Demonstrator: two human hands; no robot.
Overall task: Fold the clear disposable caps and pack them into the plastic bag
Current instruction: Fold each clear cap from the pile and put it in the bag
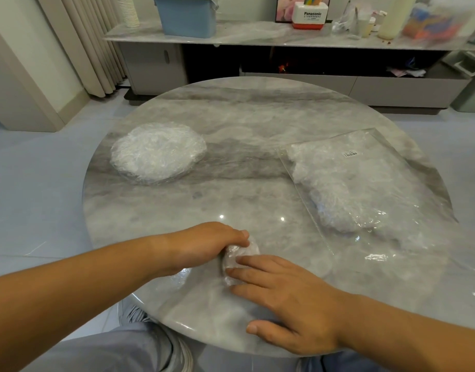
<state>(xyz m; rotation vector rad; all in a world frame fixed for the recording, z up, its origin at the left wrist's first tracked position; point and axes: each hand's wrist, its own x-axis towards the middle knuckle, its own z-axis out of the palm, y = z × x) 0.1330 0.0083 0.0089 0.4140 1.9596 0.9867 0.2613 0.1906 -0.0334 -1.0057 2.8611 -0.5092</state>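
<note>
A clear cap [240,253], folded into a small crumpled strip, lies near the front edge of the round marble table [252,122]. My left hand [204,245] curls over its left end and grips it. My right hand [282,299] lies flat with straight fingers pressing on the cap's right side. A round stack of unfolded clear caps [157,151] sits at the left of the table. The clear plastic bag [365,183], holding several folded caps, lies flat at the right with its mouth towards me.
Behind the table runs a low cabinet with a blue bin [186,14], a stack of paper cups [127,10], a white and red box [308,14] and bottles. Curtains [88,44] hang at the back left. My knees [118,350] are under the table's front edge.
</note>
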